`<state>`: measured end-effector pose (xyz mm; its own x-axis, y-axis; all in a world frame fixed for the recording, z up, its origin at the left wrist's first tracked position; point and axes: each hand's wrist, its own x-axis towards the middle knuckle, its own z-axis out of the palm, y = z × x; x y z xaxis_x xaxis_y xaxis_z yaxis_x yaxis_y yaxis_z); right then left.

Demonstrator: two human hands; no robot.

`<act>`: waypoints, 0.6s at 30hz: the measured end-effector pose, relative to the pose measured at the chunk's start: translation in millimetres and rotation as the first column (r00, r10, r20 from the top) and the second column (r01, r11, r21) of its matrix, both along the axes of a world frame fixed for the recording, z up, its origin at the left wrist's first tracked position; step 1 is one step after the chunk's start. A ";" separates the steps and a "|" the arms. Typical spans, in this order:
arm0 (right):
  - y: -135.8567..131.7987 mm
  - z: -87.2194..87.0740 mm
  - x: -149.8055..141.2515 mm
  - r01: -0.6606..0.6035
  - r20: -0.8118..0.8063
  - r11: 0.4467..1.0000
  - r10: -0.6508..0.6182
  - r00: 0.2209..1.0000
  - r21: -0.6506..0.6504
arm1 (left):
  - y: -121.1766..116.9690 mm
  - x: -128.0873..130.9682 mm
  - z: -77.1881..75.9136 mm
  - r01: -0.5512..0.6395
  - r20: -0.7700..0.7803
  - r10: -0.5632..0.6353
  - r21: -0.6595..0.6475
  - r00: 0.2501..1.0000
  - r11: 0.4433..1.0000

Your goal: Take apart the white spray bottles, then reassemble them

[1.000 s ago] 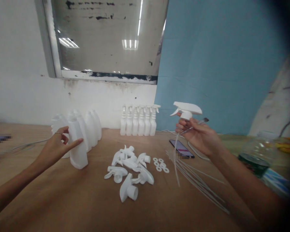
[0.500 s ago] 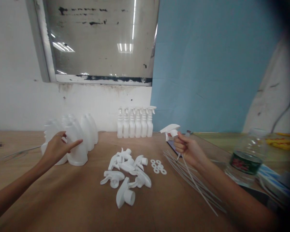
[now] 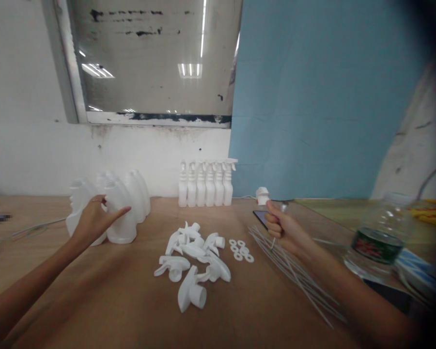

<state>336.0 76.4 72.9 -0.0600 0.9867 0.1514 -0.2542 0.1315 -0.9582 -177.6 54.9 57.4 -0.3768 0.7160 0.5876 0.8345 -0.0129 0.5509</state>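
Observation:
My left hand [image 3: 99, 217] is at the front white plastic bottle [image 3: 122, 227], thumb across its face and fingers at its left side, partly hidden. The bottle has no spray head and stands among several similar bottles [image 3: 140, 194]. My right hand [image 3: 280, 227] is closed around a white trigger spray head [image 3: 262, 195], raised above the table and seen end-on, with a thin tube [image 3: 273, 244] showing below the fist. Several loose trigger spray heads [image 3: 192, 293] lie piled between my hands, beside several white ring washers [image 3: 249, 259].
Thin clear tubes [image 3: 305, 286] are spread under my right forearm. Finished spray bottles [image 3: 210, 189] stand in a row against the wall. A large water bottle [image 3: 376, 247] stands at the right. A phone [image 3: 260, 218] lies behind my right hand.
My right hand has turned the spray head, so it shows end-on rather than side-on. My left hand stays at the front bottle. The view has shifted slightly.

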 end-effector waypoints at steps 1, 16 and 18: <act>0.3 0.4 1.1 -0.004 0.032 1.000 0.004 0.999 -0.006 | 0.2 -1.0 -0.5 -0.023 -0.050 0.024 0.022 0.998 0.999; 38.0 -27.0 22.1 0.286 0.496 0.890 -0.439 0.749 0.355 | -52.9 37.7 9.4 0.113 -0.223 -0.033 0.355 0.974 0.928; 37.0 -22.9 22.1 0.293 0.502 0.838 -0.518 0.692 0.460 | -76.1 68.7 -4.7 0.365 -0.191 -0.321 0.277 0.927 0.889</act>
